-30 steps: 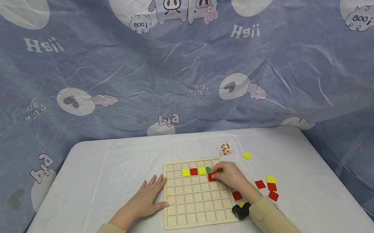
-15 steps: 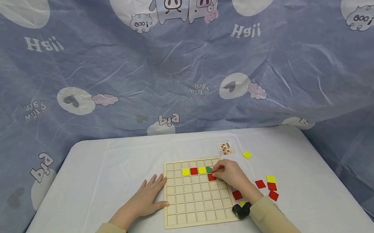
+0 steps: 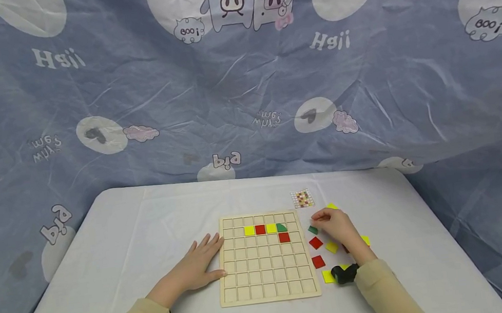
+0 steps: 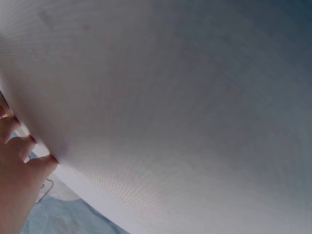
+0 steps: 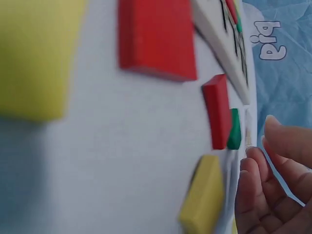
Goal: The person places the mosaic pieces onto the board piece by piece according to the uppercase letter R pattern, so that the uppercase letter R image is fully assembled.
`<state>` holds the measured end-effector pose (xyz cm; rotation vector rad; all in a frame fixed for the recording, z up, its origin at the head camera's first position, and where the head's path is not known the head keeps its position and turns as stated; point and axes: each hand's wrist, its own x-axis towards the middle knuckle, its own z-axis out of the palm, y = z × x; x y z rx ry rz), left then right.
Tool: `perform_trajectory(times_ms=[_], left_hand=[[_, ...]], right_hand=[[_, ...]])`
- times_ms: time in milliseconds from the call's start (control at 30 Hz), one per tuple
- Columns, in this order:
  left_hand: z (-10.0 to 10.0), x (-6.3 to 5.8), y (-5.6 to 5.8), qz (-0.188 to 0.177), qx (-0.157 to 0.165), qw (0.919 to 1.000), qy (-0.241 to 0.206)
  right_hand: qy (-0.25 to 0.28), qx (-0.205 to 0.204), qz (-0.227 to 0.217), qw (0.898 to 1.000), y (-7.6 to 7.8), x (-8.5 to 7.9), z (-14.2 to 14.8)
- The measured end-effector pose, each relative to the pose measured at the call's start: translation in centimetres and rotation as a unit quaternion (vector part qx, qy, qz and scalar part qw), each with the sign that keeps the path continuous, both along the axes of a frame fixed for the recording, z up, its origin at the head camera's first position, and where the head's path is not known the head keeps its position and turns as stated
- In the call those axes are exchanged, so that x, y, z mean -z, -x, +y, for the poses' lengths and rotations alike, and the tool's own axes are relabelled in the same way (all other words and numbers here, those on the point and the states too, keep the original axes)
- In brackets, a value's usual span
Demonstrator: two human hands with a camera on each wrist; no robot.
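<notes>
A pale wooden grid board (image 3: 271, 300) lies on the white table. Yellow, red and yellow square tiles and a round-edged green piece (image 3: 281, 227) form a row in it. One red tile (image 3: 284, 237) sits below the green piece. My left hand (image 3: 194, 267) rests at the board's left edge with fingers spread; thumb and fingertips touch the rim. Right of the board, my right hand (image 3: 337, 226) hovers near a loose green piece (image 3: 312, 230). In the right wrist view, a gap shows between thumb and fingers, which hold nothing; the green piece (image 5: 234, 129) stands close by, behind a red tile (image 5: 218, 112).
A small printed pattern card (image 3: 303, 198) lies beyond the board's far right corner. Loose red (image 3: 315, 242) and yellow tiles (image 3: 331, 247) are scattered right of the board, some partly hidden by the right arm. A black device (image 3: 344, 274) is at the right wrist.
My right hand has let go of the red tile, which now lies flat in its cell, and moved right off the board to the loose pieces. The left hand has stayed put.
</notes>
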<state>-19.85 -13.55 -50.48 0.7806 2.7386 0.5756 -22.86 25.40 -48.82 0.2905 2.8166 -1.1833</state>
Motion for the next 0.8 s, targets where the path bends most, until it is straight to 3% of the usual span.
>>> perform_trajectory(times_ms=[200,800], left_hand=[[-0.01,-0.1,-0.04,0.0,-0.002,1.0,0.005],[-0.04,-0.18,-0.08,-0.001,0.0,1.0,-0.001]], right_hand=[[0.008,-0.004,-0.016,1.0,-0.04,0.71,-0.11],[-0.032,-0.032,-0.048,0.998,-0.03,0.34,-0.75]])
